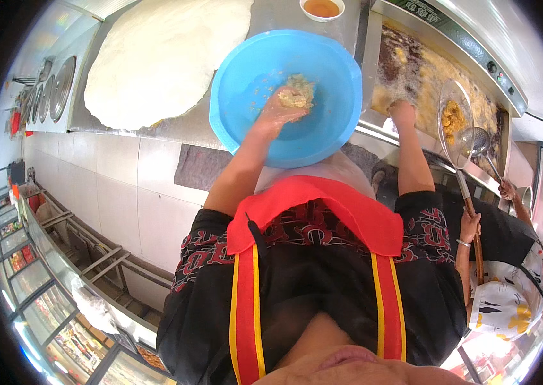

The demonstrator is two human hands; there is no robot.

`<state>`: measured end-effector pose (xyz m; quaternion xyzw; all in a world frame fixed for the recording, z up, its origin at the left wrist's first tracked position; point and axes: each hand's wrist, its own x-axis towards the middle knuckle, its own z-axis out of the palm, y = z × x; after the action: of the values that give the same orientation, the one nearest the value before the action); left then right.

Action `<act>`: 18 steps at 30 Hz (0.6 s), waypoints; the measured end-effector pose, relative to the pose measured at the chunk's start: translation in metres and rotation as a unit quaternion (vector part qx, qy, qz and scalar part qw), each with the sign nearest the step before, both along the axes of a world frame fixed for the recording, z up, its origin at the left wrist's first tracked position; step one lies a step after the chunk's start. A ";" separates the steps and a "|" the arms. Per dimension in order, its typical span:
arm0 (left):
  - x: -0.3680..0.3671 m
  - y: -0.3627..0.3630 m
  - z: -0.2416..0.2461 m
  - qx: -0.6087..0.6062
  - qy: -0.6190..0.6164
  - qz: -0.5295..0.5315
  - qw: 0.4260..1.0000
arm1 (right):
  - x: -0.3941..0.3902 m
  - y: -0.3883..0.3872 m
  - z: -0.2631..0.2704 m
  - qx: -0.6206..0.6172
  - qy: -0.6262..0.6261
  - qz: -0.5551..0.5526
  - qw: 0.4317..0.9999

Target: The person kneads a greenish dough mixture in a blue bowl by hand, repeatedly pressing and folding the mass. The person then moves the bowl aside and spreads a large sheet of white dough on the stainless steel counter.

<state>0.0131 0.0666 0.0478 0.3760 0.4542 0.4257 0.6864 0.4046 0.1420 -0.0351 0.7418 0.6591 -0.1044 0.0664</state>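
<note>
In the blue plastic basin (334, 82), my left hand (283, 109) is closed around a wet, pale shredded mixture (296, 94), part of which lies on the basin's floor. My right hand (402, 113) is over the near edge of the electric fryer, above bubbling oil (399, 82); its fingers point down, and steam and foam hide what is between them. Left of the basin, a large flat sheet of dough (165, 57) covers the steel worktop (185, 127). Beyond the basin stands a white bowl (323, 18) of orange-brown liquid.
On the right, a co-worker holds a long-handled wire strainer (455, 124) with fried pieces and a perforated ladle (480, 141) over the fryer. The fryer's control panel (473, 53) runs along its far side. Round metal lids (63, 89) are at the far left.
</note>
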 end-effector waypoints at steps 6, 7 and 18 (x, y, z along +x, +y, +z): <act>0.008 0.003 -0.007 0.005 0.013 0.045 0.999 | -0.131 -0.020 0.099 0.197 0.493 0.044 0.846; 0.010 0.004 -0.011 0.017 -0.007 0.043 0.999 | -0.162 -0.028 0.105 0.167 0.611 0.071 0.770; 0.004 0.015 -0.078 0.437 0.312 0.018 0.844 | -0.270 -0.047 0.090 0.182 0.437 0.308 0.825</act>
<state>0.0170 0.0820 -0.0303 0.7412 0.4182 0.4529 0.2657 0.1347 0.0948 0.0553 0.3754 0.8204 -0.2699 -0.3364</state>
